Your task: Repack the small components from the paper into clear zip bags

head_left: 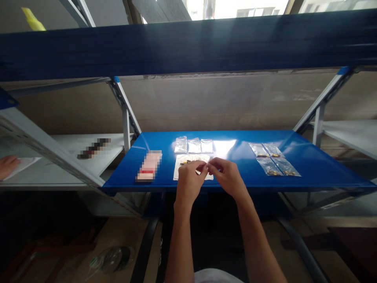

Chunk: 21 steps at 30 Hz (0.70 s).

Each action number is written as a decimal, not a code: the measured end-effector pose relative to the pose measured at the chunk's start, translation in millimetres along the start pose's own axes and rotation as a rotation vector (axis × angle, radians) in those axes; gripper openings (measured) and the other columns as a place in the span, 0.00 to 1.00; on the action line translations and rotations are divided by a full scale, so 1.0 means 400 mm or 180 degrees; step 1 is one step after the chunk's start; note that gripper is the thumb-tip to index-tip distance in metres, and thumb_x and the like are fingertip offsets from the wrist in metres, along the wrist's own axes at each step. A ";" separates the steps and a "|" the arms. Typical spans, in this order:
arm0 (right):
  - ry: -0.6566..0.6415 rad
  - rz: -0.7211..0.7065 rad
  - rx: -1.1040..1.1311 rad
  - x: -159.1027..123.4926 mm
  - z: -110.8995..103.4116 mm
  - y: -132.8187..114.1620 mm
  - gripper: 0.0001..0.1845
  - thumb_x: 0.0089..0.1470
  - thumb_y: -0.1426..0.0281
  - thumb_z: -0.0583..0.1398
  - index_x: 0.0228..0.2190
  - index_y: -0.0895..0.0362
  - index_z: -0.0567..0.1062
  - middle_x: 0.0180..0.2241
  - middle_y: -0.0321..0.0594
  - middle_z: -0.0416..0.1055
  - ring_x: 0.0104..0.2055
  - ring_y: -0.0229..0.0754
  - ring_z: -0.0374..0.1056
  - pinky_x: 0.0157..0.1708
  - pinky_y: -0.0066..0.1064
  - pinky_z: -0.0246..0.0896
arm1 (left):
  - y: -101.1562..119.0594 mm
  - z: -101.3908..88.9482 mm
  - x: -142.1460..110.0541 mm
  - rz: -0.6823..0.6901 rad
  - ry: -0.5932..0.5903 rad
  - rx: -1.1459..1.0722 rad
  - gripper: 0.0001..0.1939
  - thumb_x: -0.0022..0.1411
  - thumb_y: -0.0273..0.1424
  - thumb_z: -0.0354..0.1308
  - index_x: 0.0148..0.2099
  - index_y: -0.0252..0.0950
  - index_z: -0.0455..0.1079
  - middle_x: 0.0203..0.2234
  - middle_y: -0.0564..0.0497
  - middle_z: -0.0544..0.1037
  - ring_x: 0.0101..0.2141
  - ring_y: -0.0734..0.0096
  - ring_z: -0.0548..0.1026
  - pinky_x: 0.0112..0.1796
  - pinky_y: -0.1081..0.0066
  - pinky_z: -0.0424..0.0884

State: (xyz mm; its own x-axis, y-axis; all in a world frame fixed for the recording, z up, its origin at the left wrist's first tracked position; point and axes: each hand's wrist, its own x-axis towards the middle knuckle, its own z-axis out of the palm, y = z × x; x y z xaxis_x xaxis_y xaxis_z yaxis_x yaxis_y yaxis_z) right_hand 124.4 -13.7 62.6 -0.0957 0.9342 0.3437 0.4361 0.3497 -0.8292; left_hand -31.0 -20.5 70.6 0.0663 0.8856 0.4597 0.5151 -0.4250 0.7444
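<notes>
My left hand (193, 175) and my right hand (225, 173) meet fingertip to fingertip over a white cloth (176, 173). Both are closed in a pinch. Whatever lies between the fingertips is too small and too covered to make out, though a pale, clear edge shows beside them. On the cloth, partly hidden by my left hand, lie small dark and yellow parts (185, 162). Just behind it, three small clear zip bags (193, 145) lie in a row. Off to the right, several clear zip bags (269, 166) hold dark and yellow parts.
A pink and white packet (149, 166), blurred out, lies left on the blue table (235, 173). A blue shelf beam (188, 49) crosses overhead, with slanted metal posts (125, 102) at the sides. Another person's hand (8, 166) is at the far left white shelf (59, 169).
</notes>
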 end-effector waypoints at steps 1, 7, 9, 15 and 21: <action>0.0086 -0.0001 -0.0141 -0.001 0.003 -0.003 0.10 0.59 0.67 0.58 0.30 0.55 0.78 0.27 0.37 0.77 0.30 0.42 0.72 0.32 0.30 0.60 | -0.008 -0.001 0.001 -0.0051 0.0117 0.0095 0.05 0.63 0.26 0.62 0.39 0.37 0.79 0.32 0.50 0.83 0.31 0.68 0.79 0.34 0.70 0.72; 0.0532 0.0066 -0.0950 -0.007 0.019 -0.030 0.10 0.54 0.69 0.59 0.21 0.55 0.69 0.19 0.34 0.68 0.22 0.37 0.61 0.26 0.30 0.50 | -0.028 -0.015 -0.001 -0.0048 0.0439 0.0287 0.06 0.64 0.24 0.59 0.40 0.38 0.76 0.30 0.53 0.78 0.31 0.70 0.76 0.34 0.71 0.70; 0.0553 0.0049 -0.0975 -0.008 0.026 -0.041 0.11 0.55 0.69 0.58 0.21 0.55 0.68 0.19 0.34 0.67 0.22 0.37 0.58 0.26 0.30 0.49 | -0.019 -0.013 -0.004 0.0151 0.0222 0.0352 0.09 0.66 0.24 0.56 0.40 0.39 0.77 0.33 0.51 0.77 0.33 0.69 0.75 0.35 0.70 0.69; -0.0324 -0.0216 0.0308 -0.006 0.011 -0.037 0.09 0.59 0.67 0.57 0.29 0.56 0.73 0.26 0.36 0.72 0.29 0.39 0.65 0.29 0.29 0.56 | -0.015 0.000 -0.003 -0.0056 0.0003 -0.0126 0.12 0.70 0.29 0.55 0.46 0.38 0.81 0.36 0.46 0.77 0.35 0.65 0.76 0.35 0.68 0.70; 0.0190 0.0749 0.1502 0.012 -0.023 0.067 0.16 0.58 0.57 0.65 0.43 0.54 0.76 0.38 0.41 0.77 0.37 0.43 0.72 0.29 0.28 0.63 | -0.060 -0.021 0.006 -0.0523 -0.0018 -0.1511 0.14 0.67 0.33 0.61 0.52 0.37 0.80 0.39 0.46 0.82 0.32 0.69 0.78 0.30 0.73 0.71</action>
State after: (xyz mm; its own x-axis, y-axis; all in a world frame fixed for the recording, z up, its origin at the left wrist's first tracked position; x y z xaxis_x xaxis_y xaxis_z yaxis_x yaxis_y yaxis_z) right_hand 143.9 -0.7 46.0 0.0133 0.9904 0.1376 -0.0119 0.1378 -0.9904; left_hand -50.5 -9.7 57.8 0.0221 0.9484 0.3163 0.0734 -0.3171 0.9456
